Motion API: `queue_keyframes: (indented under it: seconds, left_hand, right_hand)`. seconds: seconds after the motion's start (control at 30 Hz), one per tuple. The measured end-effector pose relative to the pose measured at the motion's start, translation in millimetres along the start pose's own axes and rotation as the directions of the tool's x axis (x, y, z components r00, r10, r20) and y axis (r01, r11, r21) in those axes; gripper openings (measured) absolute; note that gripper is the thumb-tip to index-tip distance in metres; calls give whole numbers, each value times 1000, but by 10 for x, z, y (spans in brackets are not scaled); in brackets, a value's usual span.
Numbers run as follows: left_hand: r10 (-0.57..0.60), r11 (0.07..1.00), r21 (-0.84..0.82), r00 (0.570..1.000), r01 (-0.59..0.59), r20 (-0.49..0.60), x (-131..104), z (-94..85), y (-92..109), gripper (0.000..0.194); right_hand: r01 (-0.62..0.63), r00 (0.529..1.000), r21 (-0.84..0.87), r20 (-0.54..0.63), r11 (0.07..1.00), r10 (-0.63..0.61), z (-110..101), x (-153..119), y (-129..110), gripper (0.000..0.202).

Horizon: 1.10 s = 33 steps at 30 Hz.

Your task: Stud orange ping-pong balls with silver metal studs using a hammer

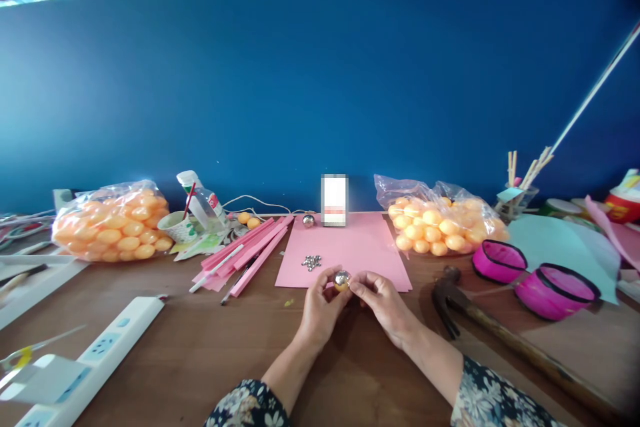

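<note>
My left hand is closed around a small ball that looks shiny silver on top and orange-yellow below. Against its right side, the fingers of my right hand are pinched together. Whatever is between those fingertips is too small to make out. Just beyond, a pink sheet lies flat on the brown table. On it rests a little heap of small shiny silver pieces, and a silver ball sits near its far edge.
Bags of orange balls stand at left and right. Pink strips lie left of the sheet. A claw hammer and magenta bands lie right. A white power strip is front left; a blue partition stands behind.
</note>
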<state>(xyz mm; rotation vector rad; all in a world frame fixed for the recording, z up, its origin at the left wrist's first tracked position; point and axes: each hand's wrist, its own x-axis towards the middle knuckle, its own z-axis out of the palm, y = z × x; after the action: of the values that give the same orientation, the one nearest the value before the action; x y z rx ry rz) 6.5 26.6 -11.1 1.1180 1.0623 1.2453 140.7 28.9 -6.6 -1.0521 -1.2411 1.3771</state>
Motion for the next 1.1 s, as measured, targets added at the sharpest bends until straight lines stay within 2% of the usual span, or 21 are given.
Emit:
queue_keyframes:
  seconds: [1.1]
  left_hand:
    - [9, 999, -41, 1000, -10, -12, 8, -5, -21, 44]
  right_hand:
    - [-2, 999, -48, 54, 999, 4, -11, 0, 18, 29]
